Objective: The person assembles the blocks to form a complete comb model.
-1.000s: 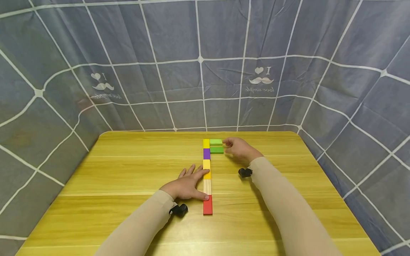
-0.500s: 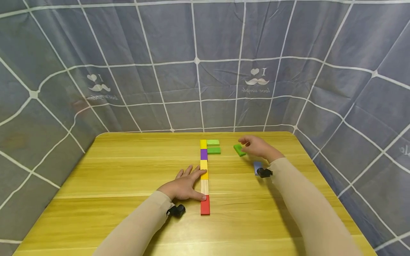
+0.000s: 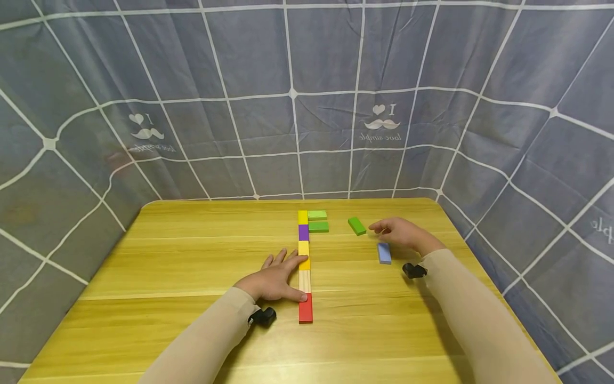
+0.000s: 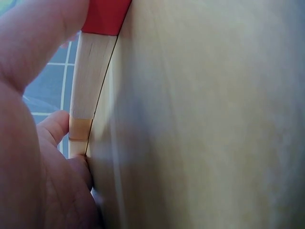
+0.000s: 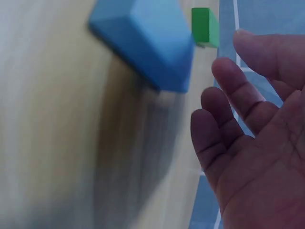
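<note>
My left hand (image 3: 273, 279) lies spread beside a straight row of flat blocks. Its thumb touches the red block (image 3: 305, 313) at the near end, and its index finger rests on a yellow block (image 3: 304, 247). Between them is a plain wood block (image 3: 305, 281); beyond lie a purple block (image 3: 304, 232) and another yellow block (image 3: 303, 217). A light green block (image 3: 317, 215) and a green block (image 3: 318, 227) extend rightward from the far end. My right hand (image 3: 403, 234), holding nothing, hovers beside a loose green block (image 3: 357, 225) and a blue block (image 3: 384, 253).
The wooden table (image 3: 192, 240) reaches back to a grey curtain (image 3: 230, 128) with white lines, which also hangs at both sides. A small black camera sits at each wrist.
From the row's far end, my right hand has moved right, past the loose green block, then slightly nearer me. The blue block has come into full view. My left hand stays on the row.
</note>
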`<control>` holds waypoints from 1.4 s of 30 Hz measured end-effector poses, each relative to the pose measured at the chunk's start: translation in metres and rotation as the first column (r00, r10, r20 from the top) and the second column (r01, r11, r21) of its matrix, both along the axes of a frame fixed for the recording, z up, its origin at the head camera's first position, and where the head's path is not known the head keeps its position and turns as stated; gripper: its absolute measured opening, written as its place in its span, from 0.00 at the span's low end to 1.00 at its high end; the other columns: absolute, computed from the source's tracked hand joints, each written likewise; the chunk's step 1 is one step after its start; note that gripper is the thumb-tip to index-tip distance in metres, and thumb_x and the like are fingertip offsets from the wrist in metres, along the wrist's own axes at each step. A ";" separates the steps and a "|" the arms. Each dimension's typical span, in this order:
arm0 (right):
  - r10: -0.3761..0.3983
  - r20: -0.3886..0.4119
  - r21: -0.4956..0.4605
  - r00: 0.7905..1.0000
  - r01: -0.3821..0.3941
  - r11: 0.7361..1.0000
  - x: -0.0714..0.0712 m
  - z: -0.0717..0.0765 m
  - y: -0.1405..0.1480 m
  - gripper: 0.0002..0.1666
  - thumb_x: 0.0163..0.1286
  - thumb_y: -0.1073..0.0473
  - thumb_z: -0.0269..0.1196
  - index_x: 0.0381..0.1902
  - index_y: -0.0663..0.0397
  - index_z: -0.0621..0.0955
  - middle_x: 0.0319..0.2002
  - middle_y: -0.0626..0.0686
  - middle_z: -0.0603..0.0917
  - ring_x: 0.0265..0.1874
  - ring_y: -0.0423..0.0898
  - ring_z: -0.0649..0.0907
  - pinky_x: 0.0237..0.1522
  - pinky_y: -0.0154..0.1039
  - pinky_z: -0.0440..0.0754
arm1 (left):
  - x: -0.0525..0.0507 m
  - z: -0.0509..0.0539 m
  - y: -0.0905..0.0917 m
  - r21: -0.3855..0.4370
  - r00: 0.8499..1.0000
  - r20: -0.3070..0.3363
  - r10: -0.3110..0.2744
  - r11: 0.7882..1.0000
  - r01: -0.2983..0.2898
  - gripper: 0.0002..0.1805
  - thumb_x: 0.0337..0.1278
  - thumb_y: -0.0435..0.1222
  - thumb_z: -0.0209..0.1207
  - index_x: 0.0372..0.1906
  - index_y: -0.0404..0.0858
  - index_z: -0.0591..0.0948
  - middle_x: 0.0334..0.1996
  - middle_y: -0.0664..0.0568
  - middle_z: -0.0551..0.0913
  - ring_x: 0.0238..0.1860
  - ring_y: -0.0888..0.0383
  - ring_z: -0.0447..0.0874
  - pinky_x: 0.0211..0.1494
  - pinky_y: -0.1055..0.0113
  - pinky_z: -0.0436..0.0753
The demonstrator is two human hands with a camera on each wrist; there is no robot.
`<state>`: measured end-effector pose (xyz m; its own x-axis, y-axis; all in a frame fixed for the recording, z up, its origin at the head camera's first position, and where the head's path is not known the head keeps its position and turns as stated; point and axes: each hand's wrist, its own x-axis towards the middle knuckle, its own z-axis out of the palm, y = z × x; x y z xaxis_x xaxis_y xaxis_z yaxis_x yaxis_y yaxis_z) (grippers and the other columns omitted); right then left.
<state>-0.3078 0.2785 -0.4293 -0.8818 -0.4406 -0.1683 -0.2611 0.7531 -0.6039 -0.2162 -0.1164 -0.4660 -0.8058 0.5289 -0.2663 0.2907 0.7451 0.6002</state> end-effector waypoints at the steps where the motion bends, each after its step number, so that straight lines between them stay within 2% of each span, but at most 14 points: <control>1: 0.001 0.012 -0.002 1.000 -0.001 1.000 0.001 -0.001 0.002 0.26 0.77 0.64 0.61 0.70 0.61 0.79 0.64 0.67 0.83 0.66 0.66 0.80 0.68 0.63 0.77 | 0.000 0.000 0.000 -0.001 1.000 0.000 0.001 1.000 -0.001 0.57 0.51 0.61 0.74 0.84 0.55 0.59 0.88 0.50 0.44 0.88 0.44 0.31 0.86 0.39 0.34; 7: 0.009 0.077 -0.007 0.997 -0.008 1.000 0.005 -0.008 0.011 0.25 0.78 0.64 0.58 0.70 0.62 0.79 0.66 0.67 0.82 0.68 0.66 0.79 0.69 0.62 0.77 | 0.000 0.000 0.000 -0.002 1.000 -0.002 0.002 1.000 -0.002 0.57 0.51 0.61 0.74 0.84 0.55 0.59 0.88 0.51 0.45 0.88 0.44 0.32 0.86 0.39 0.34; 12: 0.021 0.089 0.007 0.996 -0.021 1.000 0.006 -0.014 0.017 0.24 0.78 0.65 0.57 0.69 0.61 0.80 0.67 0.64 0.82 0.69 0.64 0.78 0.70 0.62 0.76 | 0.001 0.001 0.000 0.000 1.000 0.003 0.002 1.000 -0.002 0.57 0.51 0.61 0.74 0.84 0.55 0.59 0.88 0.51 0.45 0.88 0.44 0.31 0.86 0.39 0.34; 24: 0.050 0.067 0.048 0.997 -0.054 0.997 0.011 -0.017 0.026 0.34 0.63 0.74 0.56 0.67 0.58 0.82 0.62 0.59 0.86 0.59 0.56 0.83 0.62 0.53 0.80 | 0.000 0.001 -0.001 -0.002 1.000 0.002 0.001 1.000 -0.001 0.57 0.51 0.61 0.74 0.84 0.55 0.59 0.88 0.51 0.45 0.88 0.44 0.32 0.86 0.39 0.34; 31: 0.089 0.129 -0.029 0.988 -0.086 0.996 0.013 -0.020 0.028 0.31 0.69 0.69 0.64 0.70 0.58 0.79 0.64 0.61 0.84 0.60 0.55 0.81 0.63 0.50 0.79 | 0.000 0.001 -0.001 -0.009 1.000 0.003 0.003 1.000 -0.003 0.58 0.50 0.61 0.74 0.84 0.55 0.59 0.88 0.52 0.45 0.88 0.45 0.32 0.87 0.40 0.33; 42: 0.103 0.137 -0.072 0.985 -0.094 0.993 0.016 -0.028 0.033 0.30 0.71 0.65 0.66 0.70 0.59 0.78 0.63 0.60 0.84 0.60 0.51 0.80 0.62 0.45 0.78 | 0.000 0.000 0.000 -0.007 1.000 0.002 -0.002 1.000 0.002 0.57 0.51 0.61 0.74 0.84 0.55 0.58 0.88 0.52 0.44 0.88 0.45 0.32 0.86 0.39 0.34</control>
